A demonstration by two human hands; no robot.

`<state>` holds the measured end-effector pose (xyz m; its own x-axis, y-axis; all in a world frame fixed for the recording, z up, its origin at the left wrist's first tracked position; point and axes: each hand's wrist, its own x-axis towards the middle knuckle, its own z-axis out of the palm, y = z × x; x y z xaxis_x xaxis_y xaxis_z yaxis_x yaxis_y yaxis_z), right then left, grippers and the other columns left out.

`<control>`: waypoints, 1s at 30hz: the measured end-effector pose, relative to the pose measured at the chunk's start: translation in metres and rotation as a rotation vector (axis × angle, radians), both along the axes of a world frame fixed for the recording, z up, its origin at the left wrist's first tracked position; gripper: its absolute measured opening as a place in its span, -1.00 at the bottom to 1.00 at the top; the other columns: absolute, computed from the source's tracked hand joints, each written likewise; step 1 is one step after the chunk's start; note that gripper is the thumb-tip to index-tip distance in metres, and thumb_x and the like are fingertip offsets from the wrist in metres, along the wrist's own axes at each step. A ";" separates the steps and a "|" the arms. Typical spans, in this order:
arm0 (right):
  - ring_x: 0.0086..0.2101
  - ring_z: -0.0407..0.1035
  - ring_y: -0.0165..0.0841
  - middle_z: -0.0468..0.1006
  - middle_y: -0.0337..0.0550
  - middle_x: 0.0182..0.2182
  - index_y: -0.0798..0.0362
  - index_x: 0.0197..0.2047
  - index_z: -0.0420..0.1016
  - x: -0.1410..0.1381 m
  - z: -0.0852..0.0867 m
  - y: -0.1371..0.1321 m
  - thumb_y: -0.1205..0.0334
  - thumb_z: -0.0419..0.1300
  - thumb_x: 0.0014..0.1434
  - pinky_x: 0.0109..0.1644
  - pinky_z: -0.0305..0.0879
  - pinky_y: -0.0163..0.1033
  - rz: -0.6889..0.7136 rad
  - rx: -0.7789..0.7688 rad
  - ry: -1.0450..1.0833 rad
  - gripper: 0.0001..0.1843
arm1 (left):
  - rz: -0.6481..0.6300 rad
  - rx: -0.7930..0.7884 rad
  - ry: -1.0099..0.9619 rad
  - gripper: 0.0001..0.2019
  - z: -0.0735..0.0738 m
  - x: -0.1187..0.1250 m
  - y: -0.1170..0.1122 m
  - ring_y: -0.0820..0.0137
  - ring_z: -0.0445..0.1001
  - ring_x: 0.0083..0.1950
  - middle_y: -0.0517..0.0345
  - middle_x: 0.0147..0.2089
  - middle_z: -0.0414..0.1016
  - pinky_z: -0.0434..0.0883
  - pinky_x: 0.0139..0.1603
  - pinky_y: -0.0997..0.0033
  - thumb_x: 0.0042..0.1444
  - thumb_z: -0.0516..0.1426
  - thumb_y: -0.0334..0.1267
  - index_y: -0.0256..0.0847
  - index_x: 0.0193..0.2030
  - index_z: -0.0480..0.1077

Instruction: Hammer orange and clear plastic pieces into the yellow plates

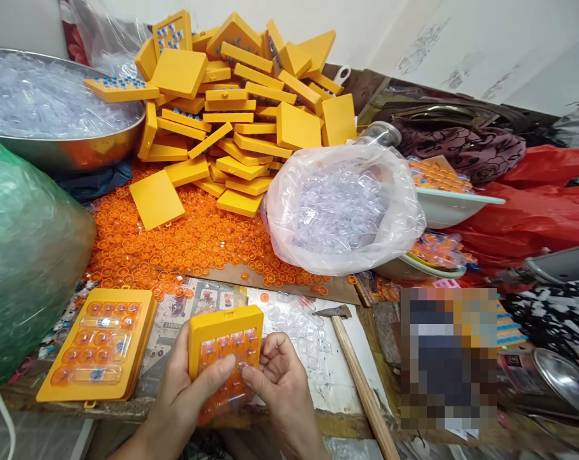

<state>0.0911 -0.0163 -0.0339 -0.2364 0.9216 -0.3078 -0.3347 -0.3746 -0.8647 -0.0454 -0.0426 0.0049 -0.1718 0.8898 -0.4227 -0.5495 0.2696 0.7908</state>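
My left hand [186, 383] grips a flat yellow plastic case [207, 326] by its left side, the thumb lying across its front. Rows of clear orange round pieces sit in the case's face. On the right side, my right hand [284, 377] is closed at the case's edge, its thumb pressing the front; whether a small piece is between its fingers I cannot tell. To the left lies a stack of similar yellow cases [54, 377], the top one fitted with orange round pieces and clear oblong covers.
Behind are a heap of orange round pieces [174, 236] and a pile of yellow cases [265, 128]. A white bag [279, 217] and a metal basin [102, 144] hold clear pieces. A hammer [353, 364] lies at right. A green bag [25, 255] stands at left.
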 end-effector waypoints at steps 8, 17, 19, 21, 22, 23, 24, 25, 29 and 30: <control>-0.29 0.53 -0.31 0.57 -0.13 -0.16 -0.08 -0.13 0.22 -0.001 0.013 0.006 -0.15 0.32 -0.01 -0.46 0.28 -0.39 0.111 -0.070 -0.002 -0.48 | -0.027 -0.121 -0.292 -0.44 -0.004 -0.024 0.016 0.08 0.53 0.00 -0.10 0.05 0.52 0.48 0.00 0.13 0.02 0.26 -0.19 -0.21 0.17 0.23; -0.17 0.53 -0.15 0.62 -0.05 -0.18 -0.04 0.15 0.16 -0.042 0.042 0.002 0.21 0.43 -0.08 -0.10 0.41 -0.08 -0.013 -0.166 0.053 -0.22 | 0.164 -0.011 -0.005 -0.39 0.000 -0.048 -0.001 0.12 0.10 0.38 0.11 0.37 0.17 0.13 0.35 0.11 0.11 0.13 0.07 0.00 0.28 0.17; -0.15 0.52 -0.15 0.61 -0.05 -0.14 -0.06 0.17 0.17 -0.053 0.044 0.003 0.21 0.43 -0.08 -0.06 0.41 -0.05 -0.029 -0.175 0.069 -0.21 | 0.190 0.020 0.134 -0.38 0.002 -0.058 -0.013 0.11 0.09 0.38 0.11 0.39 0.12 0.09 0.37 0.06 0.13 0.11 0.08 0.01 0.31 0.13; -0.12 0.50 -0.16 0.59 -0.07 -0.10 -0.09 0.19 0.18 -0.065 0.045 0.004 0.18 0.42 -0.07 -0.05 0.41 -0.05 -0.026 -0.188 0.092 -0.21 | 0.227 0.077 0.299 -0.37 0.001 -0.066 -0.028 0.10 0.10 0.38 0.08 0.40 0.10 0.06 0.38 0.02 0.16 0.08 0.06 0.01 0.34 0.05; -0.11 0.50 -0.16 0.58 -0.08 -0.09 -0.10 0.20 0.19 -0.071 0.045 0.005 0.16 0.41 -0.06 -0.05 0.41 -0.06 -0.019 -0.188 0.097 -0.22 | 0.242 0.111 0.379 -0.36 0.000 -0.069 -0.035 0.10 0.10 0.38 0.07 0.40 0.09 0.05 0.38 0.02 0.17 0.07 0.05 0.01 0.36 0.02; -0.10 0.49 -0.17 0.58 -0.09 -0.09 -0.11 0.20 0.19 -0.078 0.045 0.005 0.14 0.41 -0.05 -0.05 0.41 -0.07 -0.006 -0.181 0.096 -0.22 | 0.251 0.143 0.453 -0.35 -0.002 -0.071 -0.042 0.11 0.10 0.38 0.04 0.39 0.11 0.06 0.38 0.02 0.18 0.06 0.04 0.00 0.37 -0.01; -0.09 0.48 -0.18 0.58 -0.10 -0.10 -0.12 0.20 0.20 -0.085 0.045 0.005 0.14 0.41 -0.05 -0.05 0.41 -0.07 0.012 -0.170 0.093 -0.23 | 0.254 0.168 0.518 -0.33 -0.005 -0.072 -0.048 0.10 0.08 0.38 0.02 0.39 0.12 0.06 0.37 0.02 0.17 0.07 0.03 -0.01 0.37 -0.04; -0.09 0.48 -0.19 0.58 -0.11 -0.11 -0.12 0.20 0.20 -0.092 0.044 0.005 0.14 0.40 -0.05 -0.04 0.41 -0.08 0.032 -0.156 0.091 -0.23 | 0.258 0.180 0.580 -0.31 -0.008 -0.074 -0.053 0.10 0.07 0.39 0.00 0.38 0.14 0.06 0.37 0.01 0.16 0.09 0.01 -0.01 0.38 -0.07; -0.12 0.47 -0.26 0.56 -0.15 -0.12 -0.15 0.22 0.17 -0.115 0.039 0.003 0.10 0.37 -0.01 -0.06 0.40 -0.15 0.115 -0.097 0.078 -0.24 | 0.310 0.160 0.795 -0.19 -0.019 -0.082 -0.064 0.11 0.05 0.40 -0.02 0.38 0.13 0.07 0.37 0.03 0.10 0.19 -0.12 -0.03 0.40 -0.16; -0.14 0.47 -0.28 0.55 -0.16 -0.13 -0.15 0.24 0.15 -0.118 0.037 0.003 0.06 0.35 0.01 -0.09 0.40 -0.17 0.144 -0.068 0.054 -0.24 | 0.325 0.153 0.811 -0.17 -0.020 -0.084 -0.064 0.11 0.07 0.39 -0.03 0.38 0.12 0.10 0.36 0.03 0.09 0.20 -0.14 -0.03 0.40 -0.18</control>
<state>-0.0274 -0.0129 0.0030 -0.3822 0.8545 -0.3518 -0.3184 -0.4791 -0.8180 -0.1296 -0.1068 -0.0149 -0.6211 0.7816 0.0586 0.1647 0.0571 0.9847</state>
